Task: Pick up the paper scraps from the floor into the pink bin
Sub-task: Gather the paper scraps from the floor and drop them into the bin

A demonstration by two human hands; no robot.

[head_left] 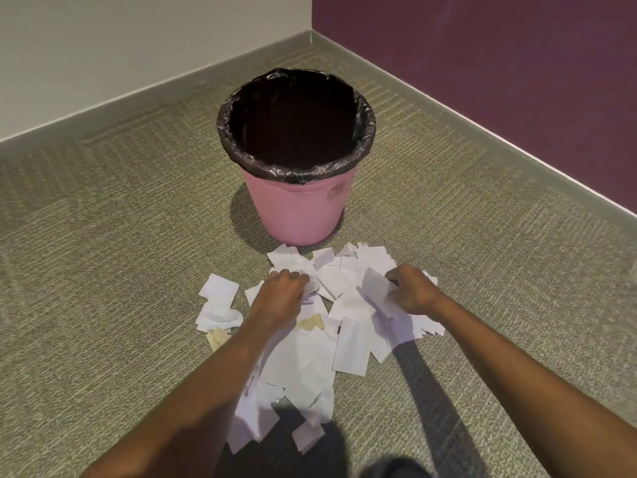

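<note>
paper scraps [310,367] lie clutched under left grip [282,294] and right grip [412,291].

Nothing readable here tbh. The white torn paper scraps [348,350] look blank, and the round pink plastic bin [300,215] just has a smudgy mark.

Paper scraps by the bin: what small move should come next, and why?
Probably lift both handfuls up and over the pink bin. The left hand and right hand curl into the paper scraps, which lie on the carpet just in front of the open bin.
</note>
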